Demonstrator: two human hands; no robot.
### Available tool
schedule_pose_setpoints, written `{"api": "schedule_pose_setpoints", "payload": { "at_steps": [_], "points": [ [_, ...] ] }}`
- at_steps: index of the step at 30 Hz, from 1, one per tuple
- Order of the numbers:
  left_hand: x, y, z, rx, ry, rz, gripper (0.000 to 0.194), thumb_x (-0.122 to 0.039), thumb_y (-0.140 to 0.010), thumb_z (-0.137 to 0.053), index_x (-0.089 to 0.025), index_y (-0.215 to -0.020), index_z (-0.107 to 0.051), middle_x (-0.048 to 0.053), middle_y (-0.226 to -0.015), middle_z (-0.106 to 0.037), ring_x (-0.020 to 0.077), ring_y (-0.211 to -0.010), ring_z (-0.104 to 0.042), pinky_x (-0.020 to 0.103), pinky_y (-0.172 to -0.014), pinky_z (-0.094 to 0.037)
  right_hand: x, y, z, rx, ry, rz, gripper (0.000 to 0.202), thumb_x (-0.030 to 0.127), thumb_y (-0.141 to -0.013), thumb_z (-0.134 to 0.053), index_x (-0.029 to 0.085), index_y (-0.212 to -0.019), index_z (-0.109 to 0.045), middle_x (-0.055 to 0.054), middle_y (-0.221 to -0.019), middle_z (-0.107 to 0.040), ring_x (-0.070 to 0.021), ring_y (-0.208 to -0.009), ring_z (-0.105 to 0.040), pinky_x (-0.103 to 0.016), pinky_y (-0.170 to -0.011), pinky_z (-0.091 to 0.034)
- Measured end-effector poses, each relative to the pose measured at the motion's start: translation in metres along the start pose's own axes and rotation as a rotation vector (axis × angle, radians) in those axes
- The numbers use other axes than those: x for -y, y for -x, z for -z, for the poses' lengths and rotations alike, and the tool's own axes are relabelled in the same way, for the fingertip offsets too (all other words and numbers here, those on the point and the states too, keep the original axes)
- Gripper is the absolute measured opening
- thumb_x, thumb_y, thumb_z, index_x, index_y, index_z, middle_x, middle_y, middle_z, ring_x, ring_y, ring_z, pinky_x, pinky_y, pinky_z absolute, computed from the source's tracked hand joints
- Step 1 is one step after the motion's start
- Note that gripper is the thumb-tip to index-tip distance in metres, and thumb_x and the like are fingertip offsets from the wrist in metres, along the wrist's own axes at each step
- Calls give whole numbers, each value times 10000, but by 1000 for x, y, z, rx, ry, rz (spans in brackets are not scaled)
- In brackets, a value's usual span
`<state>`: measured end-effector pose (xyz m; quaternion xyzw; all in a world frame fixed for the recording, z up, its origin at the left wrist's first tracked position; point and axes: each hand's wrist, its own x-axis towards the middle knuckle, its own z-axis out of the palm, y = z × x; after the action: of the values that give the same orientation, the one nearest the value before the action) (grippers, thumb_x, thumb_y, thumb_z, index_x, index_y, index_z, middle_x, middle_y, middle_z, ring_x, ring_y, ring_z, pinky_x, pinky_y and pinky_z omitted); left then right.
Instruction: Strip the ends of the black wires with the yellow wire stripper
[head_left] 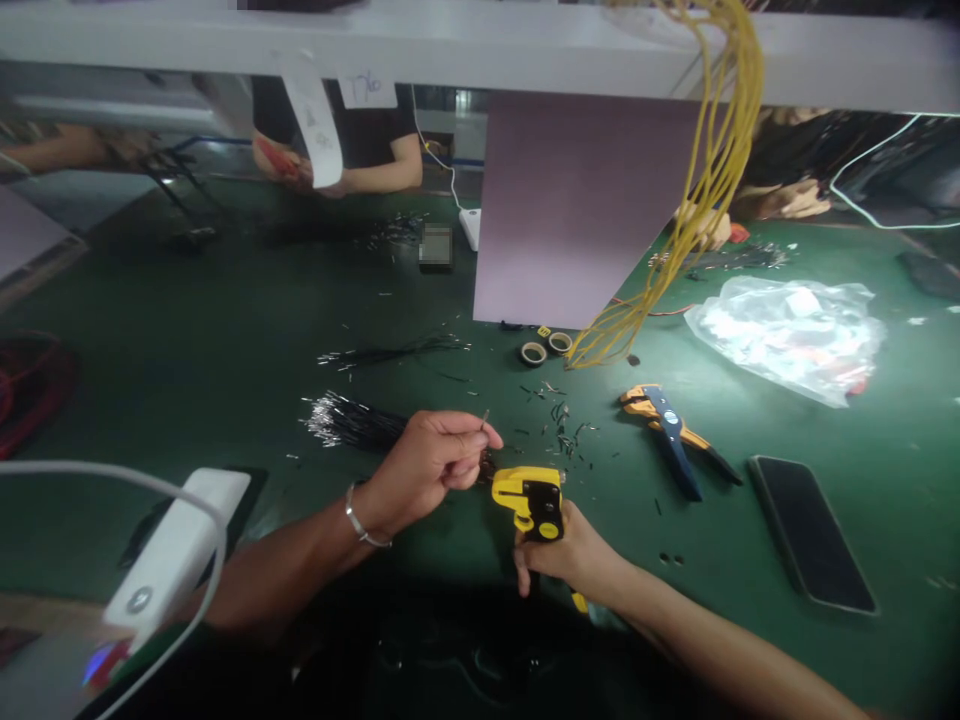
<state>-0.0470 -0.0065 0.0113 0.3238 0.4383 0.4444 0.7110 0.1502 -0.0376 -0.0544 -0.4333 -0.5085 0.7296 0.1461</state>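
My left hand (439,455), with a silver bracelet at the wrist, pinches the end of a thin dark wire (485,420) between thumb and finger. Just to its right, my right hand (570,550) is wrapped round a yellow and black wire stripper (531,500). The tool's head stands close to the left fingertips, apart from the pinched end. Behind my left hand lies a bundle of black wires (352,420) with bare, shiny ends. Short black scraps (566,425) are scattered on the green table (225,300) beyond the stripper.
Blue and orange pliers (671,425) and a phone (814,530) lie at the right. Yellow wires (720,140) hang from the shelf (375,45) beside a purple board (577,200). Further back are a plastic bag (795,335) and other people's hands. A white power strip (176,545) is at left.
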Motion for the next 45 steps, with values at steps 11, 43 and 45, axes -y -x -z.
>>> {"api": "schedule_pose_setpoints", "payload": {
  "at_steps": [11,43,45],
  "points": [
    [4,-3,4,34,9,14,73,-163,-708,-657,-104,-699,-699,-71,-413,-330,32,-383,-257,230,-433,-183,2,2,5,-13,24,-19,182,77,-586,-487,167,-483,-607,3,-472,-636,-119,-494,-508,-219,-495,-378],
    [6,-3,4,22,-42,-18,100,-189,-708,-652,-101,-704,-698,-66,-398,-362,41,-377,-295,235,-430,-194,8,0,5,-29,88,-37,199,125,-589,-476,163,-443,-606,-8,-457,-622,-113,-493,-493,-205,-485,-375],
    [6,-7,6,1,-22,-33,85,-181,-693,-667,-100,-694,-693,-75,-404,-348,32,-375,-269,232,-428,-177,4,1,3,-16,111,-43,212,105,-577,-465,165,-429,-604,2,-459,-613,-105,-483,-485,-200,-473,-364]
  ]
}}
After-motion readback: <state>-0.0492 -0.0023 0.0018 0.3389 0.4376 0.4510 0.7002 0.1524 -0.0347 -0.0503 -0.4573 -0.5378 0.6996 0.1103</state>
